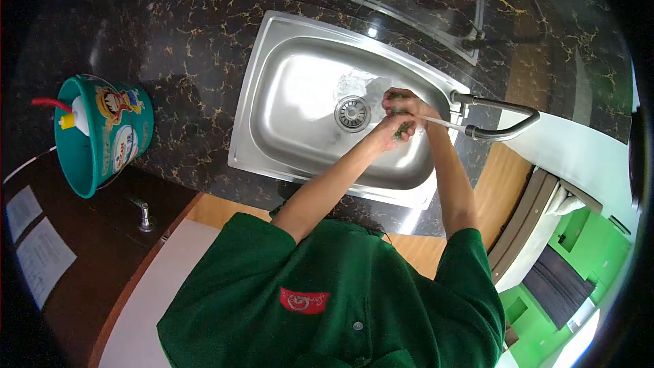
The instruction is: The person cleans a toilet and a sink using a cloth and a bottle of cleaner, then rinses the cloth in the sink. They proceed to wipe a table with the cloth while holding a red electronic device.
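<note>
**Green shirt (340, 300) up close, both hands busy under the water**

So the left hand (396, 135) and right hand (407, 103) are close together with fingers curled, each cupped round some green bits (402, 129). Can't tell if the fingertips actually touch. They're over the right half of the sink (243, 112), just beside the drain (352, 114). The bits look leafy, kinda ragged and wet, but they're too small for me to say what they are.

Looks like a rinsing step to me: a thin stream of water (443, 122) runs off the faucet (505, 135) right at the fingers. I'd say the next move calls for a light grip, loose enough for water to get through but not so loose that pieces slip away to the drain.

Materials-wise, the sink is brushed-looking steel with rounded corners, shiny inside, and the drain is a round slotted disc. The faucet's a bent metal tube by the sink's right edge. Around it, glossy dark counter (191, 75) with gold veining. Way off past the sink's left edge, a teal plastic bucket (139, 136) with cartoon stickers holds a white bottle (81, 117), yellow cap and all.
</note>
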{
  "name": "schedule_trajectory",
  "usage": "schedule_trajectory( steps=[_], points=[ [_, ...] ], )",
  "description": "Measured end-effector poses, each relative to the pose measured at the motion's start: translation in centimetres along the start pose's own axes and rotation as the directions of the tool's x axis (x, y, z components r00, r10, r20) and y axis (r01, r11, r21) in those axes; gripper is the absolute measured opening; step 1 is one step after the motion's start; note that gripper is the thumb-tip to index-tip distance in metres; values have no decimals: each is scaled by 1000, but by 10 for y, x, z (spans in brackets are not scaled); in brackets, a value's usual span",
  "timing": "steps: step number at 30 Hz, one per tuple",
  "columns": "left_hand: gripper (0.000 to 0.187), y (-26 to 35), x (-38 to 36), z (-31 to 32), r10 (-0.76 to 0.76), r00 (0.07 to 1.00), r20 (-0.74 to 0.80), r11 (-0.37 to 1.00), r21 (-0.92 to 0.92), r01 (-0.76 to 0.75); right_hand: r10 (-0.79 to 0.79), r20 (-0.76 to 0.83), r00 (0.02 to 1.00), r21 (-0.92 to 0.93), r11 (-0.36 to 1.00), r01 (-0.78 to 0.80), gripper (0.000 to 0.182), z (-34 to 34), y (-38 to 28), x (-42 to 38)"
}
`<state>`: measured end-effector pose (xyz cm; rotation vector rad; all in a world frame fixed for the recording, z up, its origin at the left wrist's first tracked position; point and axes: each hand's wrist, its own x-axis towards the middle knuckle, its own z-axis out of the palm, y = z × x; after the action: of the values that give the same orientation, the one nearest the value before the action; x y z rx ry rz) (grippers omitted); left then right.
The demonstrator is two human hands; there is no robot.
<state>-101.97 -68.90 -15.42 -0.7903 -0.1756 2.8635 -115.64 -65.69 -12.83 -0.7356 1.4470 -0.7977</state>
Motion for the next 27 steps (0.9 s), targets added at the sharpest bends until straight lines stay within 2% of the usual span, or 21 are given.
schedule_trajectory(
  steps=[1, 2, 3, 4, 6, 7, 8, 10, 11, 12, 14, 16, 17, 18, 19, 20, 22, 23, 25, 26, 27],
  points=[
    [15, -1, -3, -6, 37, 999, -5, 988, 152, -36, -266, 59, 962, -282, 920, 271, 21, 1, 3, 5],
    [16, 0, -7, -13, 79, 997, -7, 951, 300, -73, -27, 27, 999, -85, 996, 30, 21, 4, 6, 13],
    [16, 0, -10, -20, 120, 993, -7, 892, 441, -104, 216, 46, 975, 118, 968, -220, 21, 18, -13, 17],
    [15, 0, -13, -24, 162, 982, -96, 855, 510, -91, 176, -151, 973, -143, 970, -198, 21, 38, -34, 14],
    [13, -12, -27, -20, 345, 917, -203, 822, 537, -190, 226, -110, 968, -78, 969, -235, 23, 48, -18, 24],
    [13, -16, -23, -29, 418, 890, -183, 752, 619, -226, 247, -89, 965, -48, 967, -252, 24, 53, -12, 29],
    [16, -21, -20, -37, 489, 857, -161, 671, 697, -252, 238, -52, 970, -7, 971, -239, 29, 57, -6, 30],
    [24, -28, -20, -47, 597, 799, -78, 446, 860, -249, 304, -172, 937, 23, 952, -305, 35, 64, 4, 26],
    [28, -30, -17, -50, 616, 787, -14, 315, 920, -231, 335, -233, 913, 38, 941, -335, 38, 66, 8, 24],
    [31, -32, -13, -52, 633, 772, 51, 178, 961, -210, 289, -281, 915, -60, 946, -317, 42, 63, 21, 22],
    [34, -42, 2, -60, 623, 766, 160, -55, 985, -162, 312, -314, 897, 80, 950, -303, 45, 54, 24, 11],
    [33, -42, -3, -39, 647, 760, 66, 45, 991, -124, 326, -385, 863, 135, 945, -296, 46, 49, 11, 3],
    [33, -42, -6, -26, 652, 758, 21, 95, 990, -109, 368, -422, 829, 226, 928, -297, 41, 45, 5, 0],
    [40, -36, -5, -23, 605, 797, 6, 118, 988, -96, 358, -383, 852, 307, 919, -248, 35, 37, 6, -4],
    [43, -32, -5, -20, 626, 779, 46, 140, 976, -170, 338, -349, 874, 385, 902, -195, 30, 28, 6, -8],
    [48, -27, -6, -18, 647, 758, 82, 159, 958, -239, 241, -399, 885, 304, 945, -121, 29, 23, 8, -12],
    [66, -13, -11, -18, 581, 814, -13, 503, 792, -346, 42, -462, 886, 134, 991, 23, 41, 23, 4, -21],
    [59, -9, -10, -13, 644, 761, -83, 544, 748, -379, -37, -448, 893, 38, 997, 61, 50, 25, 2, -25],
    [67, -6, -10, -4, 633, 768, -99, 599, 690, -406, -194, -390, 900, -158, 977, 142, 72, 28, 3, -37],
    [71, -8, -4, -5, 709, 703, 54, 347, 842, -414, -187, -395, 900, -244, 965, 94, 87, 26, 7, -42],
    [75, -16, 13, -17, 733, 643, 222, 64, 919, -390, -76, -431, 899, -36, 997, 66, 83, 25, 11, -41]
  ],
)
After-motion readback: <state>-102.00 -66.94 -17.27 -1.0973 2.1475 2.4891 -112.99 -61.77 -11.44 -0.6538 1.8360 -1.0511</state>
